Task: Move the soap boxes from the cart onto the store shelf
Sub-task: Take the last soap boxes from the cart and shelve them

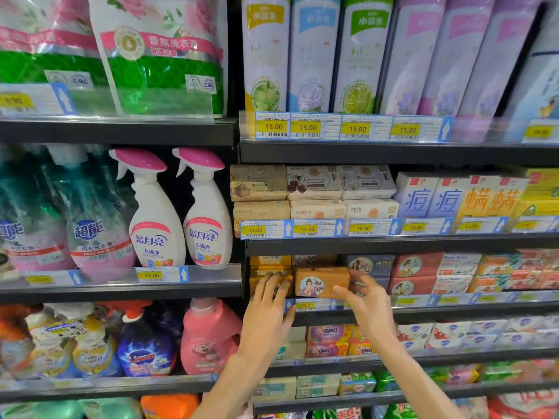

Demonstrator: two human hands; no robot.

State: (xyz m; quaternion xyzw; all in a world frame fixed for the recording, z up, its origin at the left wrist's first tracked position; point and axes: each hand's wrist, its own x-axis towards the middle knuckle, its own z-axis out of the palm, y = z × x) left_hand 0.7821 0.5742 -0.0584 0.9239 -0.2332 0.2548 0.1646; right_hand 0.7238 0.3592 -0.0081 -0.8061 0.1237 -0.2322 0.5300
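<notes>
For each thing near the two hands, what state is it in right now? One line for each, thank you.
Orange soap box: held at the shelf front, label facing out.
Right hand: gripping the orange soap box at its right end.
Left hand: fingers resting flat on the yellow boxes.
Yellow boxes: stacked on the shelf, left of the orange box.
Red boxes: stacked on the shelf, untouched.
Price tag: in the rail below the box.

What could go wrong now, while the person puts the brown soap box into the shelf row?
1. The right hand holds the brown soap box only at its right end, so it may twist or slip.
2. The box sits slightly tilted at the shelf front; it could tip over the price rail.
3. The left hand presses on the yellow boxes beside it; pushing the brown box in might knock them out of line.
</notes>
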